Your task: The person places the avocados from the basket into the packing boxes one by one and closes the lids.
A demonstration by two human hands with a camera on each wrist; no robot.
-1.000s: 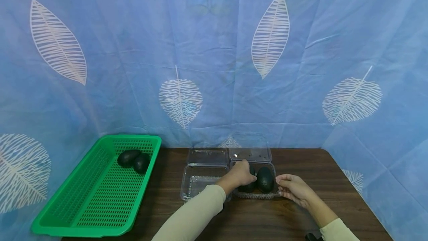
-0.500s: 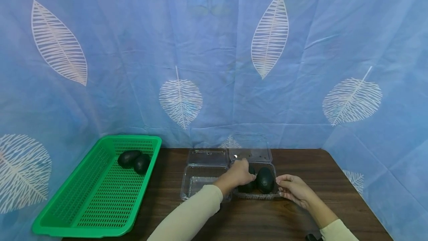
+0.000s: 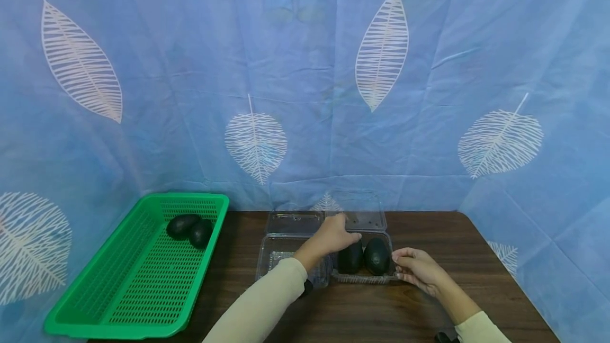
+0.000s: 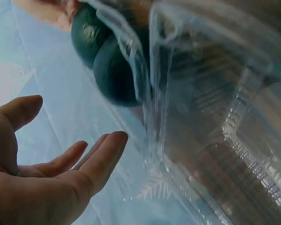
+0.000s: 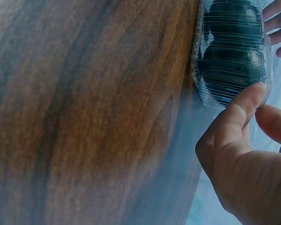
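Note:
Two dark avocados lie side by side in the right-hand clear plastic clamshell box (image 3: 362,279), the left avocado (image 3: 350,258) and the right avocado (image 3: 377,256). My left hand (image 3: 332,234) is raised just above the left avocado, thumb and fingers spread apart with nothing between them; the left wrist view shows this hand (image 4: 61,173) apart from the fruit. My right hand (image 3: 421,270) pinches the right rim of that box between thumb and fingers, as the right wrist view also shows. Both box lids stand tipped back, away from me.
A second clear clamshell box (image 3: 262,258) stands directly left of the first, partly behind my left forearm. On the left is a green perforated basket (image 3: 121,327) with two more avocados (image 3: 183,226) at its far end. A blue leaf-print cloth (image 3: 305,78) hangs behind the table (image 3: 429,226).
My left hand has let go of the left avocado and lifted up and to the left, uncovering it. The right hand keeps its place at the box's rim.

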